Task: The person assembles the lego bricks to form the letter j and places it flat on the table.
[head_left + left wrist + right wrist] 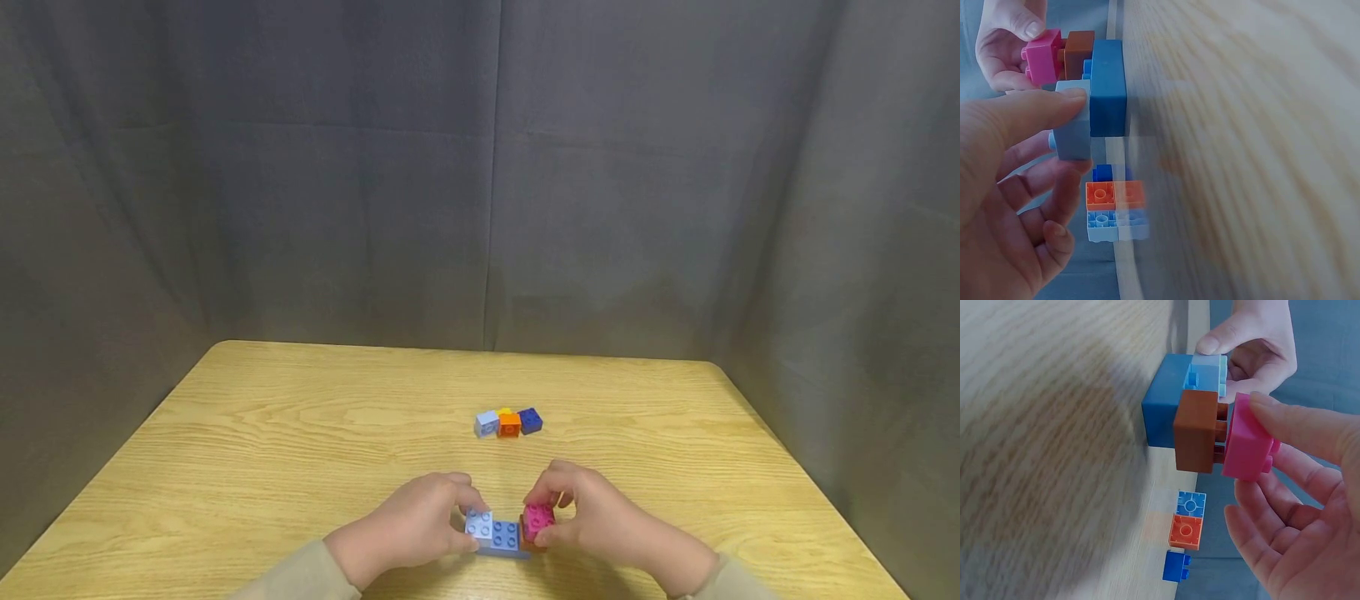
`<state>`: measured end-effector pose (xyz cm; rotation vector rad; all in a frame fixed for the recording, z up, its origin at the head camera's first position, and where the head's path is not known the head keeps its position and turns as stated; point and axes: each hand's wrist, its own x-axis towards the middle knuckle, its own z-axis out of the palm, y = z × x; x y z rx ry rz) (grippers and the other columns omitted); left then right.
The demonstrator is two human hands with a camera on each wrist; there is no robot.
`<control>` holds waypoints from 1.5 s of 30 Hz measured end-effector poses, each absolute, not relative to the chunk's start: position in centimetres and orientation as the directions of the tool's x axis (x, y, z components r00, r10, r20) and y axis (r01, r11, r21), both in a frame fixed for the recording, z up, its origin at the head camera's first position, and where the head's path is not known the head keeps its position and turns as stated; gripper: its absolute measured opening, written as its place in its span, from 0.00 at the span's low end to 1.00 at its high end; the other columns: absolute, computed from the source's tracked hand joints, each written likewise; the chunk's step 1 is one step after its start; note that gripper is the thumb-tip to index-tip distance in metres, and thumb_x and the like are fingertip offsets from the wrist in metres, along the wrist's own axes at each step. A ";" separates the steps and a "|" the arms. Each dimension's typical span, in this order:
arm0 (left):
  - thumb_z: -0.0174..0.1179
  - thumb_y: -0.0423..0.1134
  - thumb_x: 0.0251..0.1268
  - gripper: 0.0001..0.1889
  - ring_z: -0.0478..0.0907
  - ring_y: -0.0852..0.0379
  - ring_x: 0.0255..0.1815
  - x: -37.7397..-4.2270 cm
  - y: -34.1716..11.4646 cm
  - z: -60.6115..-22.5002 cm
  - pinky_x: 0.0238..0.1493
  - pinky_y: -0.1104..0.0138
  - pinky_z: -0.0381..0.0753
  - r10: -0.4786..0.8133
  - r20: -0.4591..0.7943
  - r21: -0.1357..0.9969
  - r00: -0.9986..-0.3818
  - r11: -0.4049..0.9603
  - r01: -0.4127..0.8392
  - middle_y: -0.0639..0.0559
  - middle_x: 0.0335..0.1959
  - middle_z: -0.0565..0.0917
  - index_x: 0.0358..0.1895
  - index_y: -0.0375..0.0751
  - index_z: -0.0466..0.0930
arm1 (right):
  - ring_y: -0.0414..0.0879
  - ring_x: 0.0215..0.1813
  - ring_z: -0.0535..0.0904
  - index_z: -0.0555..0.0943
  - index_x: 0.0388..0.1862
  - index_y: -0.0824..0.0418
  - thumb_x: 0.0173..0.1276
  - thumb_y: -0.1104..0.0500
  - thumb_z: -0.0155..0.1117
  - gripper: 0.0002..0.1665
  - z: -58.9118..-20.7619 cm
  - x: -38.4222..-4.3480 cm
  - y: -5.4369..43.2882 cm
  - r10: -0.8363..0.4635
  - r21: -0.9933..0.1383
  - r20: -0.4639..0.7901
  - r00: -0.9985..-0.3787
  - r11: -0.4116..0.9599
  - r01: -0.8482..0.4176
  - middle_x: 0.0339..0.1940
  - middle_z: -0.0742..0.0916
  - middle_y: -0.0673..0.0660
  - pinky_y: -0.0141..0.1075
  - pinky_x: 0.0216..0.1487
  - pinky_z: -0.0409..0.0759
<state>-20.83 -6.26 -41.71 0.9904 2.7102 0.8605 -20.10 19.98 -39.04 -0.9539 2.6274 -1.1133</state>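
My left hand [420,518] pinches a light blue toy brick [479,526] between thumb and fingers, at the left end of a longer blue brick [506,537] on the table. At its other end sits a brown brick [1196,431]. My right hand [592,515] pinches a pink brick [1246,439] right over the brown one. In the right wrist view, the brown brick's studs [1220,431] show in a gap below the pink brick, which tilts slightly. Studs on the blue brick's middle are bare.
Farther back on the wooden table [337,417] a small group of bricks stands close together: light blue [487,424], orange [509,426], dark blue [530,421] and a partly hidden yellow one [504,411]. Grey curtains [420,183] enclose the table's back and sides.
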 end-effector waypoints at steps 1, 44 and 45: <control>0.75 0.42 0.52 0.16 0.74 0.67 0.38 -20.8 -6.3 -41.7 0.47 0.66 0.76 0.628 0.072 0.556 -0.775 0.620 0.553 0.71 0.37 0.77 0.46 0.53 0.88 | 0.38 0.40 0.76 0.84 0.39 0.48 0.52 0.58 0.80 0.16 -39.1 -20.1 20.0 -0.599 -0.683 0.113 -0.793 0.533 -0.500 0.36 0.81 0.41 0.40 0.45 0.76; 0.75 0.43 0.52 0.16 0.75 0.67 0.39 -20.9 -6.4 -41.7 0.47 0.66 0.76 0.626 0.061 0.570 -0.777 0.617 0.542 0.71 0.38 0.77 0.47 0.54 0.88 | 0.38 0.44 0.78 0.82 0.36 0.47 0.56 0.61 0.78 0.15 -38.8 -19.8 19.3 -0.609 -0.639 0.066 -0.790 0.583 -0.502 0.36 0.77 0.41 0.40 0.48 0.79; 0.75 0.43 0.52 0.16 0.75 0.67 0.39 -20.9 -6.4 -41.8 0.47 0.66 0.76 0.627 0.060 0.571 -0.777 0.617 0.542 0.71 0.38 0.77 0.47 0.54 0.88 | 0.38 0.44 0.78 0.82 0.36 0.48 0.56 0.61 0.78 0.14 -38.8 -19.8 19.2 -0.613 -0.634 0.068 -0.787 0.582 -0.509 0.35 0.77 0.42 0.40 0.48 0.80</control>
